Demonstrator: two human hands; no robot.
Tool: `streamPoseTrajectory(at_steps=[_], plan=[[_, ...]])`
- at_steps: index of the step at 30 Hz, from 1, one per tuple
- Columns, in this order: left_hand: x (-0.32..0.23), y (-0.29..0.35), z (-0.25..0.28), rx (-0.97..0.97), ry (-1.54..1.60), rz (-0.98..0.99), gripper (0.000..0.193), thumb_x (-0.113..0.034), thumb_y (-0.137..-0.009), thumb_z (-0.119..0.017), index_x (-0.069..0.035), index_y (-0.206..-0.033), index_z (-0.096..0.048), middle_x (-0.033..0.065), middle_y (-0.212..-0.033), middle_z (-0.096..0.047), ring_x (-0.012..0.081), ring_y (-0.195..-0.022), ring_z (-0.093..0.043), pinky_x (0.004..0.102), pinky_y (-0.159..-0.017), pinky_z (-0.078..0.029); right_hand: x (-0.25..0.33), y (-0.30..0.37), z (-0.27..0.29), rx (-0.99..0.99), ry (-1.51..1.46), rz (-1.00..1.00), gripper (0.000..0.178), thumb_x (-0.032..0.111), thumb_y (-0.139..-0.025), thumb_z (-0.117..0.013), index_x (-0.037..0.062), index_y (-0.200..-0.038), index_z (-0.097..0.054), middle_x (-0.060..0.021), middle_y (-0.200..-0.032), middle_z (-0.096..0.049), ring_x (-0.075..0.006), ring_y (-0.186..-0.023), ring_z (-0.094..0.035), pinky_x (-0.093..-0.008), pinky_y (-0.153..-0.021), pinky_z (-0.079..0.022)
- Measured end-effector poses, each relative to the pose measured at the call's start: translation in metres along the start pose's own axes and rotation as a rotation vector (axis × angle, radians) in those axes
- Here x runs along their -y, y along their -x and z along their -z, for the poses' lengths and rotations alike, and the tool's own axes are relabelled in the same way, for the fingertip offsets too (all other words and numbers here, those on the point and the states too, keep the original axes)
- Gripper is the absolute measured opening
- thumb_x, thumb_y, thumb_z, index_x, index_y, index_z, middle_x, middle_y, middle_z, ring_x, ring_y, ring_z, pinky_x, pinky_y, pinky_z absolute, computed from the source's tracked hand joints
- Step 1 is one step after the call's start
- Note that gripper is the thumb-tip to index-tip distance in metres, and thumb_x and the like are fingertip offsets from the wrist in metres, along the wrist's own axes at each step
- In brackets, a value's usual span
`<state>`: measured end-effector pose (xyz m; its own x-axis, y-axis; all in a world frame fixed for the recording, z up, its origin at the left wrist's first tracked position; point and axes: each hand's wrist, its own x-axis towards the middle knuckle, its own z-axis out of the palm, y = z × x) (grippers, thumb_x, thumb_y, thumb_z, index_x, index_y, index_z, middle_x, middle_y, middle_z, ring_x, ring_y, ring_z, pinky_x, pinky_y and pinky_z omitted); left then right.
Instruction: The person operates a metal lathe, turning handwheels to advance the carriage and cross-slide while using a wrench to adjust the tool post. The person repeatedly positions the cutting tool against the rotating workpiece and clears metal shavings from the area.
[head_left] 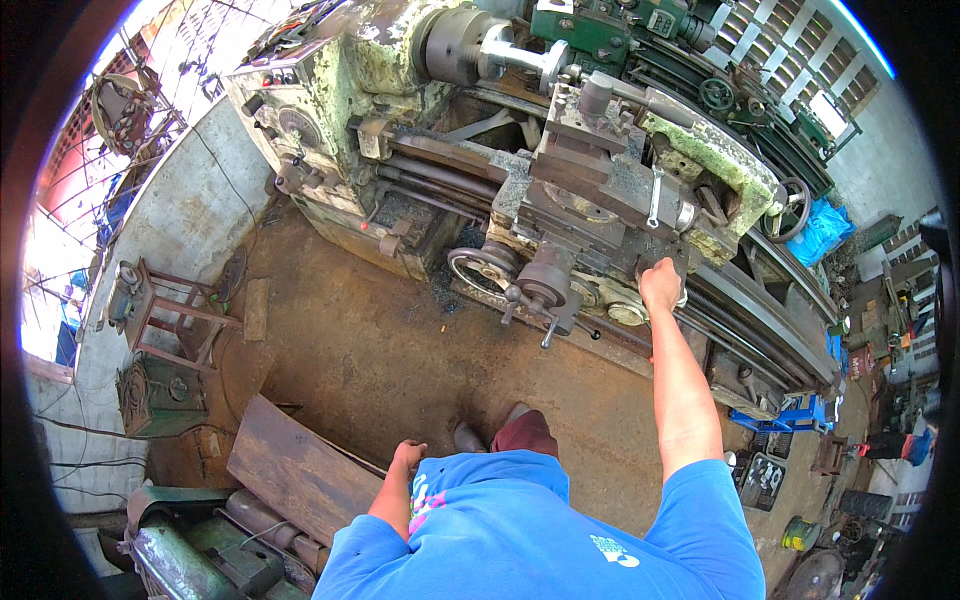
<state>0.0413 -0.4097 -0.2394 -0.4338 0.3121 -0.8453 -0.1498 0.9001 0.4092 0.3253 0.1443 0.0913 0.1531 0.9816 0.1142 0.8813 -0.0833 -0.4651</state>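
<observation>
1. Right hand [660, 284] reaches forward, closed on a small handle at the lathe [560, 190] carriage front.
2. Left hand [408, 456] hangs low by the hip, loosely curled, holding nothing, far from the lathe.

From my remote view, the right hand [660, 285] covers whatever control it grips on the lathe carriage [600, 190]; its fingers curl out of sight, so I cannot tell handle from lever. The left hand [408, 455] hangs beside the blue shirt [520, 530], its palm turned away; grip state unclear. The shirt hides most of the legs. The rusty plate [300, 465] runs under it. Far-right floor clutter [850, 500] too small to identify.
</observation>
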Motion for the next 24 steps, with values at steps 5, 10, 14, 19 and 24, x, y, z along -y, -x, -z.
streamPoseTrajectory(at_steps=[5, 10, 14, 19, 24], plan=[[0.0053, -0.0080, 0.0001, 0.012, -0.004, 0.018, 0.048, -0.027, -0.087, -0.071, 0.004, -0.122, -0.060, 0.0147, -0.098, -0.071, 0.0229, -0.086, -0.068, 0.0355, -0.075, -0.054, 0.0009, 0.0007, 0.0006, -0.006, -0.002, -0.016, 0.020, 0.015, -0.082, -0.052, 0.0072, -0.098, -0.061, -0.0262, -0.096, -0.068, -0.0453, -0.096, -0.064, -0.0507, -0.083, -0.049], [0.0009, -0.0027, 0.0009, 0.025, 0.018, 0.001, 0.046, -0.026, -0.088, -0.071, 0.002, -0.123, -0.060, 0.0127, -0.096, -0.071, 0.0225, -0.084, -0.067, 0.0382, -0.071, -0.054, 0.0001, -0.0004, -0.0011, -0.016, -0.004, -0.007, 0.019, 0.014, -0.082, -0.051, 0.0074, -0.097, -0.061, -0.0262, -0.096, -0.068, -0.0452, -0.096, -0.064, -0.0506, -0.083, -0.049], [-0.0021, 0.0008, 0.0014, 0.035, 0.024, 0.047, 0.046, -0.026, -0.088, -0.070, 0.000, -0.124, -0.059, 0.0121, -0.095, -0.070, 0.0230, -0.083, -0.067, 0.0400, -0.069, -0.055, -0.0005, -0.0008, -0.0013, -0.012, -0.004, -0.017, 0.020, 0.014, -0.081, -0.051, 0.0075, -0.097, -0.061, -0.0260, -0.096, -0.068, -0.0453, -0.096, -0.064, -0.0508, -0.083, -0.049], [0.0010, -0.0047, 0.0007, 0.027, -0.003, -0.017, 0.048, -0.026, -0.088, -0.071, 0.001, -0.125, -0.058, 0.0122, -0.095, -0.070, 0.0228, -0.083, -0.067, 0.0390, -0.069, -0.055, 0.0001, -0.0008, 0.0002, 0.002, -0.001, -0.017, 0.020, 0.014, -0.082, -0.050, 0.0076, -0.097, -0.061, -0.0260, -0.097, -0.068, -0.0454, -0.096, -0.063, -0.0511, -0.083, -0.049], [-0.0005, -0.0029, 0.0008, 0.032, 0.012, -0.012, 0.049, -0.025, -0.087, -0.071, 0.002, -0.126, -0.057, 0.0123, -0.097, -0.070, 0.0222, -0.083, -0.067, 0.0382, -0.067, -0.054, 0.0014, -0.0001, 0.0014, 0.005, -0.004, -0.021, 0.020, 0.014, -0.082, -0.051, 0.0072, -0.097, -0.062, -0.0261, -0.097, -0.068, -0.0452, -0.097, -0.063, -0.0510, -0.083, -0.049]])
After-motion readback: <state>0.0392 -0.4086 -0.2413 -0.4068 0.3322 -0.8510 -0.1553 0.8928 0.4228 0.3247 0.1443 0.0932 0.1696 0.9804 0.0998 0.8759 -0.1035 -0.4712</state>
